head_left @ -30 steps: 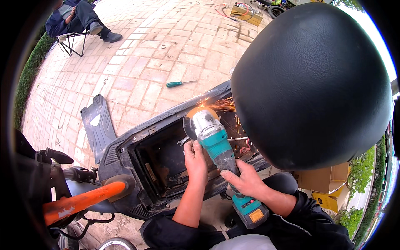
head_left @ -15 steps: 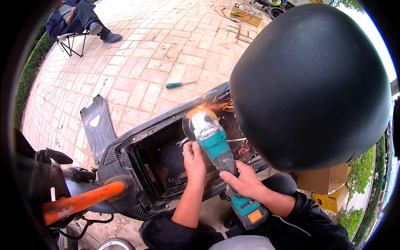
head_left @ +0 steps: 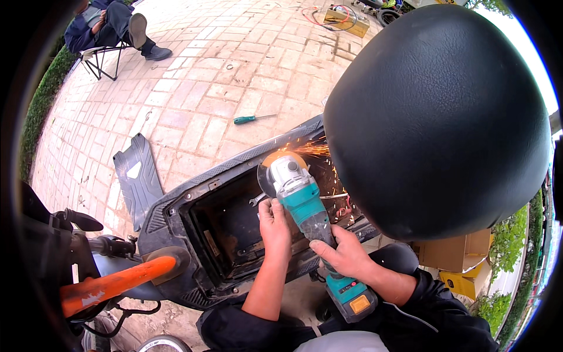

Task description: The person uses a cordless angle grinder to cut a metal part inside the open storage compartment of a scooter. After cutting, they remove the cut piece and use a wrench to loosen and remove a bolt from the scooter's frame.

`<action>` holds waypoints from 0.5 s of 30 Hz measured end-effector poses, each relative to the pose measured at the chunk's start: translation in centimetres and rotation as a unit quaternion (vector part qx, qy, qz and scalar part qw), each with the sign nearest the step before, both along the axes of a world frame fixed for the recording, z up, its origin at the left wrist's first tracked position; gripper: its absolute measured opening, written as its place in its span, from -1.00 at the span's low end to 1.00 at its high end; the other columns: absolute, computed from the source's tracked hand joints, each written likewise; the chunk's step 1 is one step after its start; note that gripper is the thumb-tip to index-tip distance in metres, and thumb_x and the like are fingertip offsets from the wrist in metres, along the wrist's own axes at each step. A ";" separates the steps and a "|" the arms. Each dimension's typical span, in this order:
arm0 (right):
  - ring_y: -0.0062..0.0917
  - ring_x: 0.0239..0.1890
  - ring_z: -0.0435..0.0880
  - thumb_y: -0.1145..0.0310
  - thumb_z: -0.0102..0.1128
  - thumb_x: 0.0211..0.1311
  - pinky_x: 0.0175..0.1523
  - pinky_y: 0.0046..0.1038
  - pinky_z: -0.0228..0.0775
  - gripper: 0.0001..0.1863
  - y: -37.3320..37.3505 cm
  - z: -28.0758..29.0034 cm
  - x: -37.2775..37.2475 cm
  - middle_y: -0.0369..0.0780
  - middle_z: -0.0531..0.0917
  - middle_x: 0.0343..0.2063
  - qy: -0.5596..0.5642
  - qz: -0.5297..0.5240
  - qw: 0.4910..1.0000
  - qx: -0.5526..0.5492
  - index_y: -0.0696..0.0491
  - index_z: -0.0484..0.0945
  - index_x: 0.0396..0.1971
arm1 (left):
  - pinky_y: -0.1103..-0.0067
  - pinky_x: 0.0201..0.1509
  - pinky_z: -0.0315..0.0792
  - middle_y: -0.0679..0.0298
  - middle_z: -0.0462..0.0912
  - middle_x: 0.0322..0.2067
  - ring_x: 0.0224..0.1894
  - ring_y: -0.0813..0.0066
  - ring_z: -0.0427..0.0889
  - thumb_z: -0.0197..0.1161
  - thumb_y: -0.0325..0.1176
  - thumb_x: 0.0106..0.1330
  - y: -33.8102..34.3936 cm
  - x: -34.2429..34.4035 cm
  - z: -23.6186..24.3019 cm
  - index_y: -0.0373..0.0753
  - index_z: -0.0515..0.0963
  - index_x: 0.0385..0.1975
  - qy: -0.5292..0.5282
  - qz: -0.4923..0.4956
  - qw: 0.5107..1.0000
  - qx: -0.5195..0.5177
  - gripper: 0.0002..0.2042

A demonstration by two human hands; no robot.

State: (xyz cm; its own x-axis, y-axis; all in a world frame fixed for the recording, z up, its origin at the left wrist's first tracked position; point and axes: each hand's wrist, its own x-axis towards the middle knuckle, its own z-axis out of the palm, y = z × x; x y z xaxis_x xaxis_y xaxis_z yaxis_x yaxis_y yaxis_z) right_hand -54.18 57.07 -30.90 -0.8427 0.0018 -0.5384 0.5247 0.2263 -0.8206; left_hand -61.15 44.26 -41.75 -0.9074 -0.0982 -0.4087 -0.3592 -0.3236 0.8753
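Paving: pale brick ground beneath the work.
Right hand: wrapped round the slim grip of a teal-and-silver cordless angle grinder.
Grinder axis: from the battery by the lap, away and leftward to the disc at the far rim; sparks fly right.
Left hand: nearer the disc, fingers curled beside the grinder's head; cannot tell whether gripping.
Black open compartment: silver open-ended spanner inside.
Beyond: teal-handled screwdriver; farther, yellowish box.
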 end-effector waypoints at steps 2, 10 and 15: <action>-0.64 -0.54 0.61 0.15 0.26 0.26 -0.39 -0.50 0.47 -0.59 0.0 0.0 0.0 -0.26 0.61 -0.46 0.002 0.001 1.000 0.006 0.22 0.48 -0.14 | 0.66 -0.24 0.31 0.40 0.45 -0.34 -0.32 0.70 0.34 -0.03 -0.22 0.54 0.0 0.0 -0.2 -0.23 0.38 -0.12 -0.001 0.002 1.000 -0.004 -0.80; -0.63 -0.53 0.61 0.15 0.25 0.27 -0.40 -0.50 0.47 -0.58 -0.2 0.2 0.0 -0.25 0.61 -0.44 -0.001 0.003 1.000 0.007 0.22 0.48 -0.13 | 0.59 -0.13 0.36 0.32 0.49 -0.29 -0.25 0.62 0.39 0.00 -0.19 0.52 0.1 0.0 -1.0 -0.29 0.40 -0.07 0.010 0.018 1.000 0.000 -0.73; -0.62 -0.53 0.61 0.14 0.25 0.26 -0.39 -0.49 0.48 -0.57 0.0 0.0 0.1 -0.25 0.61 -0.43 0.001 0.004 1.000 0.002 0.22 0.48 -0.13 | 0.61 -0.16 0.36 0.32 0.49 -0.30 -0.26 0.64 0.39 0.00 -0.19 0.51 0.1 0.1 -0.7 -0.28 0.40 -0.07 -0.002 0.013 1.000 0.017 -0.73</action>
State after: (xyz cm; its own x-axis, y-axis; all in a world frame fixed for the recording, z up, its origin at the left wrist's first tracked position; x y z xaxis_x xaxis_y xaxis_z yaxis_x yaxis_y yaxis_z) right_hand -54.13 57.06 -30.87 -0.8439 -0.0040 -0.5365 0.5209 0.2334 -0.8211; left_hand -61.08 44.34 -42.43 -0.9030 -0.1085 -0.4157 -0.3533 -0.3627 0.8623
